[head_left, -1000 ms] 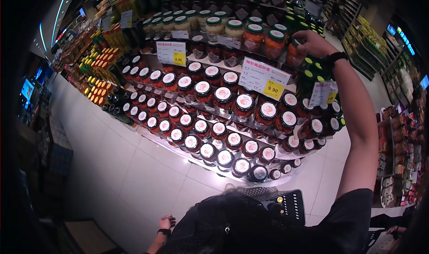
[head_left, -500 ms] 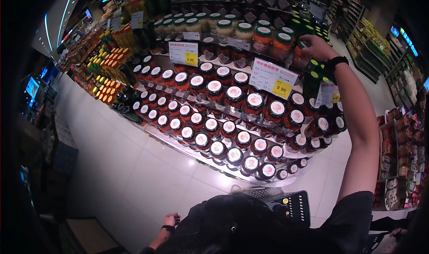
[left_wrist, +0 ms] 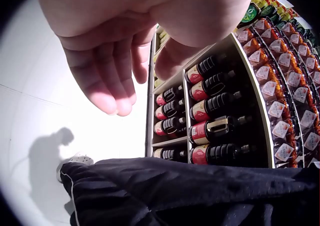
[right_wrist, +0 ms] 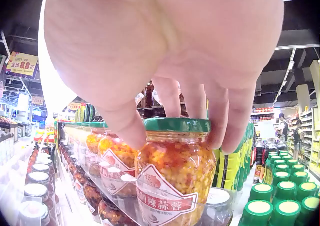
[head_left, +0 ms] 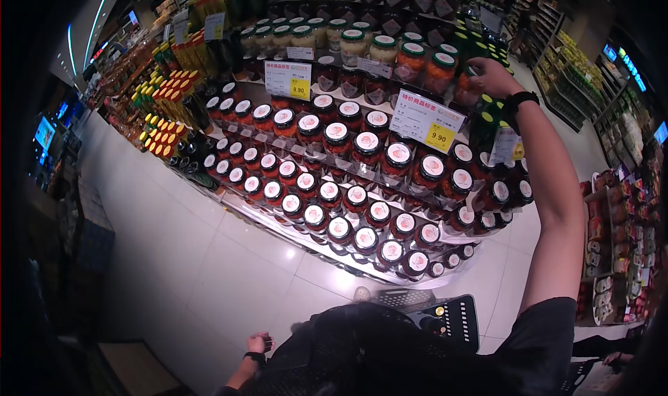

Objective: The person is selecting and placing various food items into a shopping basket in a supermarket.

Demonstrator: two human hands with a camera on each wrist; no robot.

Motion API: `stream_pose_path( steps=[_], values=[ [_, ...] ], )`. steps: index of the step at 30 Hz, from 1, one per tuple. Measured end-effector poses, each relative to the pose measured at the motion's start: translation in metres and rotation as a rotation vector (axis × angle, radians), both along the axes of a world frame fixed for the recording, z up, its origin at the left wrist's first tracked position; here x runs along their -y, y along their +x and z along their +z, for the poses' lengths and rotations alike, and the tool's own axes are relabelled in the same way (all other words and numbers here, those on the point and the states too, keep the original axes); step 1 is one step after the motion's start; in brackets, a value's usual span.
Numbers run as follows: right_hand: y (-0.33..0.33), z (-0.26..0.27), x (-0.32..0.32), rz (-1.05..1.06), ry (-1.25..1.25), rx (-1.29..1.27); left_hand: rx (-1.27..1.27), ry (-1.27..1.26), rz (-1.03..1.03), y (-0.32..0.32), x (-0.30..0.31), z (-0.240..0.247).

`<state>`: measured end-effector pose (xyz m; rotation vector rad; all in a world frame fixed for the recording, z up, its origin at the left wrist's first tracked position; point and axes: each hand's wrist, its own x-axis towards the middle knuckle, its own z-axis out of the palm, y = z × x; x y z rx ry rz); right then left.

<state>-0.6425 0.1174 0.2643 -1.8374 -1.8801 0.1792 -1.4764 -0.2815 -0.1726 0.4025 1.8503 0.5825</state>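
Observation:
My right hand (head_left: 490, 79) reaches to the right end of an upper shelf row. Its thumb and fingers grip the top of a glass jar of chopped chilli-garlic sauce (right_wrist: 175, 171) from above, around the green lid (right_wrist: 177, 125). This jar stands upright behind a clear shelf lip, its white diamond label with a red band facing the right wrist camera. Beside it in the row is a similar green-lidded jar (head_left: 440, 72). Low at my side hangs my left hand (left_wrist: 115, 50), holding nothing, its fingers loosely bent above the pale floor.
Tiers of dark-lidded red jars (head_left: 365, 144) curve below my right arm, with price signs (head_left: 426, 121) on the shelf fronts. Green-capped bottles (right_wrist: 285, 191) stand right of the gripped jar. A black basket (head_left: 449, 319) is near my body. Dark bottles (left_wrist: 205, 110) fill side shelves by my left hand.
The head view has shifted, so the shelves appear slightly farther right and lower than a second ago. My right hand stays on the same jar; my left hand still hangs low.

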Motion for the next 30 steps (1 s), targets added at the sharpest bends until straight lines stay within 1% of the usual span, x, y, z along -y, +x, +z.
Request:
stream_pose_path(
  steps=[1, 3, 5, 7, 9, 11, 13, 15, 16, 17, 19, 21, 22, 23, 24, 25, 27, 29, 30],
  values=[
    [-0.006, 0.004, 0.005, -0.018, -0.016, -0.054, -0.007, 0.001, 0.013, 0.006, 0.003, 0.004],
    [-0.017, 0.015, 0.017, -0.069, 0.027, -0.030, -0.026, 0.003, 0.043, 0.018, 0.005, 0.012],
    [-0.039, 0.042, 0.042, -0.148, 0.054, -0.015, 0.009, -0.003, 0.030, 0.021, 0.006, 0.012],
    [-0.028, 0.037, 0.052, -0.126, 0.344, 0.045, 0.031, -0.007, 0.031, 0.014, 0.005, 0.012],
    [-0.043, 0.047, 0.099, -0.062, 0.483, -0.011, 0.058, -0.015, 0.026, 0.006, 0.000, 0.008],
    [-0.061, 0.040, 0.158, -0.081, 0.577, -0.063, 0.077, -0.027, -0.022, -0.011, -0.009, -0.004],
    [-0.089, 0.015, 0.227, -0.210, 0.591, -0.135, 0.117, -0.022, -0.085, -0.033, -0.016, -0.024],
    [-0.117, -0.039, 0.296, -0.395, 0.539, -0.246, 0.118, -0.040, -0.084, -0.045, -0.024, -0.030],
    [-0.132, -0.077, 0.330, -0.507, 0.469, -0.297, 0.117, -0.047, -0.083, -0.050, -0.031, -0.031],
    [-0.148, -0.121, 0.364, -0.635, 0.353, -0.348, 0.121, -0.059, -0.114, -0.056, -0.036, -0.032],
    [-0.189, -0.221, 0.428, -0.854, 0.021, -0.459, 0.122, -0.078, -0.181, -0.074, -0.048, -0.032],
    [-0.244, -0.330, 0.493, -0.934, -0.348, -0.606, 0.134, -0.060, -0.260, -0.105, -0.059, -0.042],
    [-0.273, -0.387, 0.515, -0.921, -0.417, -0.642, 0.142, -0.061, -0.314, -0.120, -0.064, -0.048],
    [-0.303, -0.422, 0.553, -0.918, -0.496, -0.680, 0.124, -0.081, -0.337, -0.130, -0.068, -0.040],
    [-0.337, -0.421, 0.572, -0.932, -0.559, -0.702, 0.111, -0.076, -0.346, -0.143, -0.070, -0.037],
    [-0.367, -0.420, 0.567, -0.941, -0.611, -0.733, 0.097, -0.059, -0.359, -0.158, -0.074, -0.036],
    [-0.408, -0.396, 0.560, -1.008, -0.628, -0.604, 0.101, -0.080, -0.380, -0.195, -0.077, -0.037],
    [-0.408, -0.436, 0.572, -1.141, -0.516, -0.503, 0.095, -0.096, -0.397, -0.220, -0.082, -0.031],
    [-0.409, -0.443, 0.574, -1.161, -0.513, -0.381, 0.082, -0.115, -0.419, -0.232, -0.082, -0.026]
  ],
)
